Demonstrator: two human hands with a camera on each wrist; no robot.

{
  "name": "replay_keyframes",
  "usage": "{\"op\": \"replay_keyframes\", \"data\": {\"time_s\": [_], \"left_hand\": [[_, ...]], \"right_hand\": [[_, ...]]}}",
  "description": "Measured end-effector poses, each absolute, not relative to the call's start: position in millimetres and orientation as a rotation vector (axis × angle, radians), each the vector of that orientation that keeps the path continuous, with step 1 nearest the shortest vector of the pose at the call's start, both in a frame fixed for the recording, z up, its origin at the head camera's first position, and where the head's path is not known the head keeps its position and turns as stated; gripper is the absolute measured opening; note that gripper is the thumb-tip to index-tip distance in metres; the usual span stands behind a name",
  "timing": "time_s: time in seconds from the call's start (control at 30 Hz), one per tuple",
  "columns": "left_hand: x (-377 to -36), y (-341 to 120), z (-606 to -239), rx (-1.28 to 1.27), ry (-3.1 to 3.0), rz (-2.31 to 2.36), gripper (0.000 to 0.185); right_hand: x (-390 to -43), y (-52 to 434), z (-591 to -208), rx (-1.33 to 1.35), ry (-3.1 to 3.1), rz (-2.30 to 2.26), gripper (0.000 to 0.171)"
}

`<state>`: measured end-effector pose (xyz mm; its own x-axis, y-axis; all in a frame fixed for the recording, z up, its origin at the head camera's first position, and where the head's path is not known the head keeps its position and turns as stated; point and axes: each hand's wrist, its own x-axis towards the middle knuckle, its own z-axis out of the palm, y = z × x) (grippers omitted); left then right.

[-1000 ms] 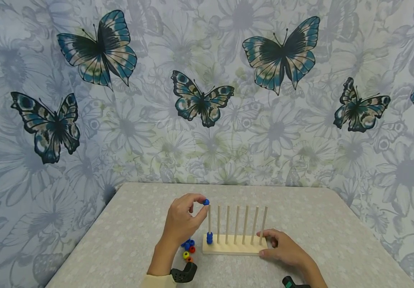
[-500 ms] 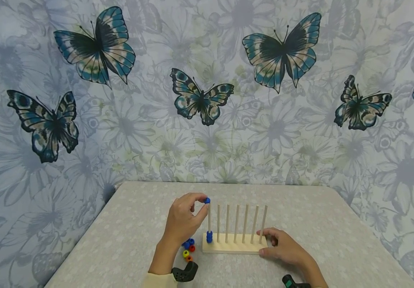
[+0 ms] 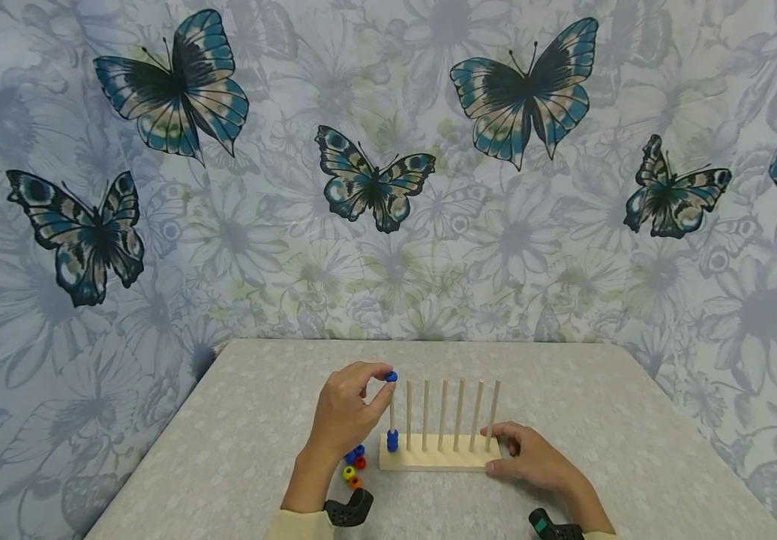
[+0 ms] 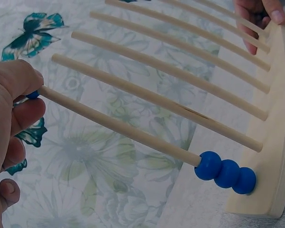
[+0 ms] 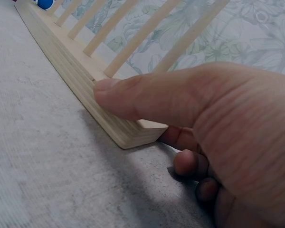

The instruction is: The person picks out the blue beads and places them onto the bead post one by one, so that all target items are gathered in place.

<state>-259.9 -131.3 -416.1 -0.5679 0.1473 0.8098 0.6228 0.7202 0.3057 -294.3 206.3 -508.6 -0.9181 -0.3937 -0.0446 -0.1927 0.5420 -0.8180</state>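
Between thumb and index finger my left hand pinches a blue bead at the top of the leftmost wooden peg. In the left wrist view the fingers mostly hide that bead, and the peg tip meets it. Low on the same peg sits a stack of three blue beads. The pegs stand upright in a row on a pale wooden base. At its right end, my right hand grips the base, thumb along the near edge and other fingers on the far side.
Loose beads lie on the table left of the base, beside my left forearm: blue, red, yellow and orange. A pale patterned cloth covers the table. Behind it rises a butterfly-print wall.
The pinched blue bead has shifted slightly right, from beside the peg's tip to right over it. My right hand keeps its grip on the base. The head view has tilted a little.
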Motion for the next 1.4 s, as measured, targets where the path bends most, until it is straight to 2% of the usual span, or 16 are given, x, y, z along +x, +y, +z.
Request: {"op": "replay_keyframes", "data": {"time_s": [1.4], "left_hand": [[-259.5,-135.2,-418.6,-0.575,-2.166,-0.683,0.016]], "right_hand": [[-294.6,207.3,-511.2,-0.552,2.519,-1.356,0.057]]}}
